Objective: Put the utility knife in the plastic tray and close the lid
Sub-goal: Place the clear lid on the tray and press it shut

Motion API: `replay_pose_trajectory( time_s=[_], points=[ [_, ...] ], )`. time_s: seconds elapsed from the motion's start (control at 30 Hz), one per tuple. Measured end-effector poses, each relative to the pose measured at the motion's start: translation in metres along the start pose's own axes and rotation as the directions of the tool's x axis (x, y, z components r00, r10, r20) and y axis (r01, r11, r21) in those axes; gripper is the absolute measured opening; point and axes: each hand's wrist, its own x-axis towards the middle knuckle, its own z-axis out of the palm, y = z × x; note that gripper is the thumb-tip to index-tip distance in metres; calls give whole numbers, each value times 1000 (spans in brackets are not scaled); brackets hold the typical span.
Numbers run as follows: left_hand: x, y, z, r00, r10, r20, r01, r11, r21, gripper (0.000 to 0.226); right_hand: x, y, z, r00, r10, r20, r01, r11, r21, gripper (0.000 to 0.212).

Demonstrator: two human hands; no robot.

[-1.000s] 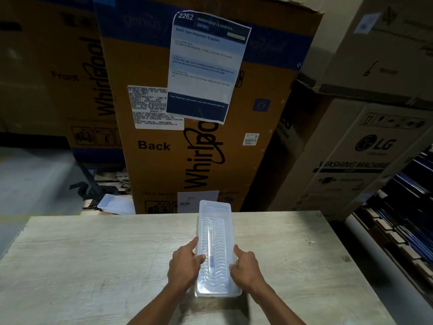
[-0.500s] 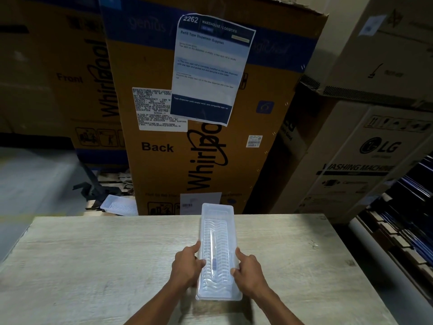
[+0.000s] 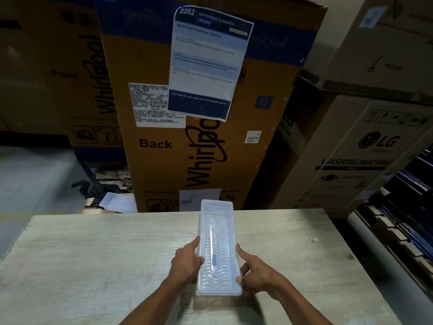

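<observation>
A long clear plastic tray [image 3: 218,207] lies lengthwise on the pale wooden table [image 3: 93,254], its ribbed lid resting flat on top. Through the lid I make out the utility knife [image 3: 213,248], a thin light body with a dark blue slider, lying along the tray. My left hand [image 3: 187,261] grips the tray's left side with the thumb on the lid edge. My right hand [image 3: 256,268] holds the right side near the front corner, thumb against the rim.
Tall Whirlpool cartons [image 3: 199,137] stand just behind the table, with a printed sheet [image 3: 208,64] taped on. An LG carton [image 3: 365,156] leans at the right. Another clear lid or tray [image 3: 119,204] lies on the floor at the left. Dark racking [image 3: 403,207] runs beside the table's right edge.
Both hands stay on the tray's sides; the right hand has slid a little toward the front corner. The view has shifted slightly. The lid stays down.
</observation>
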Motion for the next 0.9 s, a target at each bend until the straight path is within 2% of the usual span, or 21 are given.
replay_pose_trajectory(
  time_s=[0.27,0.47,0.57,0.63,0.73,0.8,0.9],
  points=[
    [0,-1,1,998,27,57,-29,999,34,57,0,14,12,995,-2,-103,12,995,96,93],
    [-2,0,1,992,91,91,-92,996,9,56,-1,14,11,994,-26,-104,29,999,22,91],
    [-2,-2,3,989,108,106,-107,994,-21,55,2,9,12,993,-25,-113,13,994,-104,92],
    [0,-2,1,991,84,108,-87,996,20,52,5,4,13,984,-92,-152,53,969,-243,91],
    [7,-4,-6,990,76,121,-103,964,243,72,12,-3,13,973,-177,-145,91,880,-466,102],
    [9,-4,-11,982,114,148,-161,918,362,80,18,-8,11,981,-161,-104,73,815,-575,107],
    [17,-2,-17,963,154,221,-244,847,471,92,26,-11,4,991,-118,-65,48,761,-647,107]
  ],
)
